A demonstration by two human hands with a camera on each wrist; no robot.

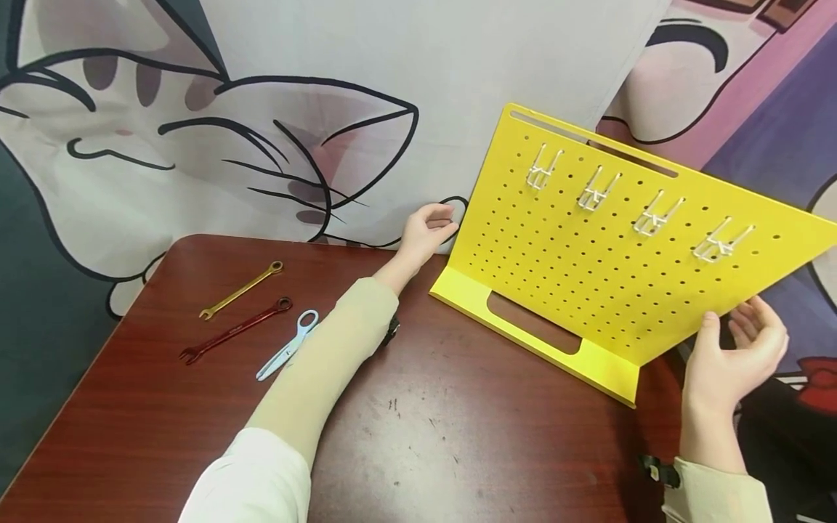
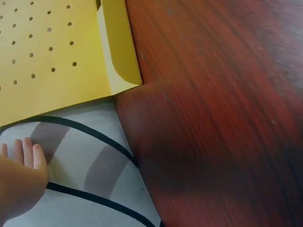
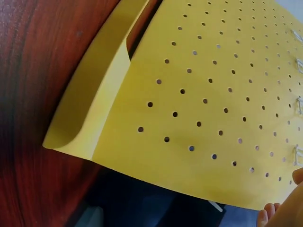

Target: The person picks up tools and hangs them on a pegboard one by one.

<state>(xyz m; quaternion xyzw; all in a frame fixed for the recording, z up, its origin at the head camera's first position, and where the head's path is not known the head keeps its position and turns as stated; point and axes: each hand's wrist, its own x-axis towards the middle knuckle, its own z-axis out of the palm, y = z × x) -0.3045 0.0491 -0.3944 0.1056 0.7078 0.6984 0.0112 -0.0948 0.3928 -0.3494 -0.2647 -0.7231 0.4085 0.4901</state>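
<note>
A yellow pegboard (image 1: pixel 588 240) stands tilted on the table, with several white wire hooks (image 1: pixel 654 218) across its upper part. Beyond its left edge is my left hand (image 1: pixel 423 236), fingers loosely bent around nothing. The left wrist view shows that hand (image 2: pixel 21 182) apart from the board. At the lower right edge is my right hand (image 1: pixel 735 356), thumb and fingers spread apart. Its thumb tip meets the board's edge in the head view; whether it presses there cannot be told. Only the thumb and a few fingertips (image 3: pixel 270 209) show in the right wrist view.
Left of my left forearm lie a gold wrench (image 1: pixel 240 290), a dark red wrench (image 1: pixel 235 331) and light blue scissors (image 1: pixel 288 347) on the brown table (image 1: pixel 418 443). A cartoon-printed cloth (image 1: pixel 366 43) hangs behind. The table's right edge runs near the pegboard's right foot.
</note>
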